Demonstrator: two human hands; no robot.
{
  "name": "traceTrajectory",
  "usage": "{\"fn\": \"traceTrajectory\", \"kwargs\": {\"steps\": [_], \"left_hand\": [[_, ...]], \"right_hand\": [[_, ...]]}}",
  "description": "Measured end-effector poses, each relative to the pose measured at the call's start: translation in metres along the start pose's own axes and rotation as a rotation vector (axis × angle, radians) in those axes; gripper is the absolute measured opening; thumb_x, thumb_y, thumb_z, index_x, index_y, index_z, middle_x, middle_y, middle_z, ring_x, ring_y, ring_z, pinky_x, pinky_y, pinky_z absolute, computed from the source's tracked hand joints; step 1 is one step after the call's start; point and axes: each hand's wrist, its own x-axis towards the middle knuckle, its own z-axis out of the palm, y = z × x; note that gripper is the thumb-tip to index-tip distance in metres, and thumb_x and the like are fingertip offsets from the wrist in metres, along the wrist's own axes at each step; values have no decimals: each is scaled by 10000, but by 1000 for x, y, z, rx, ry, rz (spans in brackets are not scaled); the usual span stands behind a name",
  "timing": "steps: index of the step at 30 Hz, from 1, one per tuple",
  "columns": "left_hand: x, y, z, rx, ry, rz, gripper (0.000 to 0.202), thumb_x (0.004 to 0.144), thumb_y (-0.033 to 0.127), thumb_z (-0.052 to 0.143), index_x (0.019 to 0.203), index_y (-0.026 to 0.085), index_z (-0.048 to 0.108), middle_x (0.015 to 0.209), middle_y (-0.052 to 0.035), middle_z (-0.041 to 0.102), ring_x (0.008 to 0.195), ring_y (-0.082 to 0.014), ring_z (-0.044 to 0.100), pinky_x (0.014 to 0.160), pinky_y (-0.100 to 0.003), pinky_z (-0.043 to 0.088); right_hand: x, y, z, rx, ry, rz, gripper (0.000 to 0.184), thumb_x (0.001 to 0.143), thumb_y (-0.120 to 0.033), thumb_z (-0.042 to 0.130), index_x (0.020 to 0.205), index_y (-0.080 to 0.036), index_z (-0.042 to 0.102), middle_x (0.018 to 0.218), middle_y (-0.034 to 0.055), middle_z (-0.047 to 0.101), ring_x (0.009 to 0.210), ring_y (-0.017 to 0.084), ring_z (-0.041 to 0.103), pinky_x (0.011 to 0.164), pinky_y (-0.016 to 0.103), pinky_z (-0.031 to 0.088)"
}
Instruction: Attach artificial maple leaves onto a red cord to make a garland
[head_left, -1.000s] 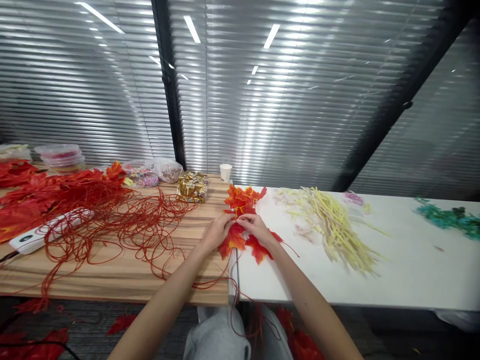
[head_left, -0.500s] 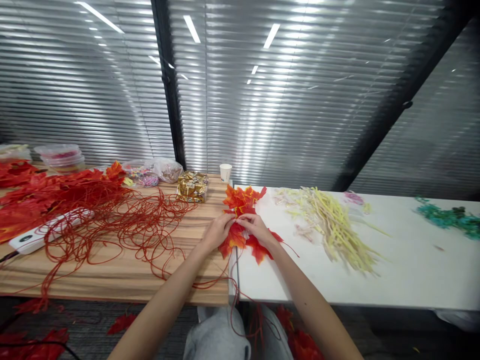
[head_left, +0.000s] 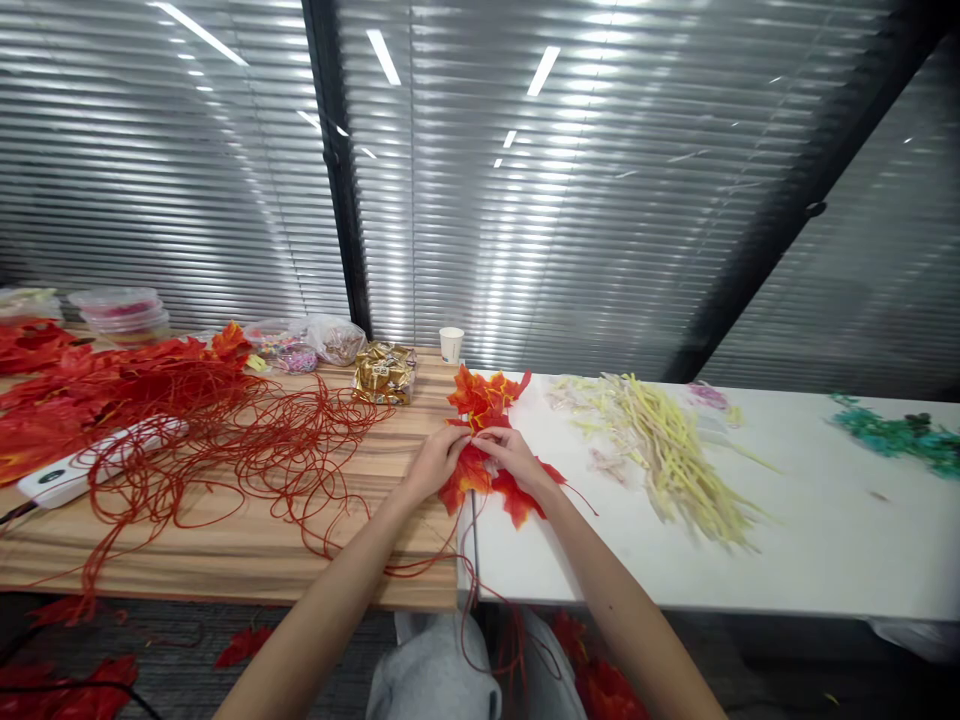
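Over the seam between the two tables, my left hand [head_left: 437,461] and my right hand [head_left: 511,452] meet with pinched fingertips. Between and around them is a bunch of red-orange artificial maple leaves [head_left: 482,395], some above the fingers and some below. Both hands are closed on the leaves at the middle of the bunch. Whatever fine part sits right between the fingertips is too small to make out. A thin red cord [head_left: 466,560] trails down from the leaves over the table edge toward my lap.
Tangled red cord [head_left: 247,450] covers much of the wooden table, beside a white power strip [head_left: 105,462] and a heap of red leaves [head_left: 97,385]. A gold packet [head_left: 384,374] and paper cup [head_left: 451,345] stand behind. Yellow strips [head_left: 667,450] and teal foliage [head_left: 900,432] lie on the white table.
The upper leaves have shifted very slightly. Both hands stay in the same place, fingertips still together.
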Motion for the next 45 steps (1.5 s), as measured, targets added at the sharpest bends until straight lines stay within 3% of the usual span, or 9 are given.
{"fn": "traceTrajectory", "kwargs": {"steps": [45], "left_hand": [[1,4,-2,-5,-33,-32,259,842,235,411,1005,176,603,994,-77,643,902,-179,584,822,-322,453]], "right_hand": [[0,-1,0,-2,5,24,264,661,-406,637,788,-177,608,561,-27,539,375,74,442,349,207,344]]}}
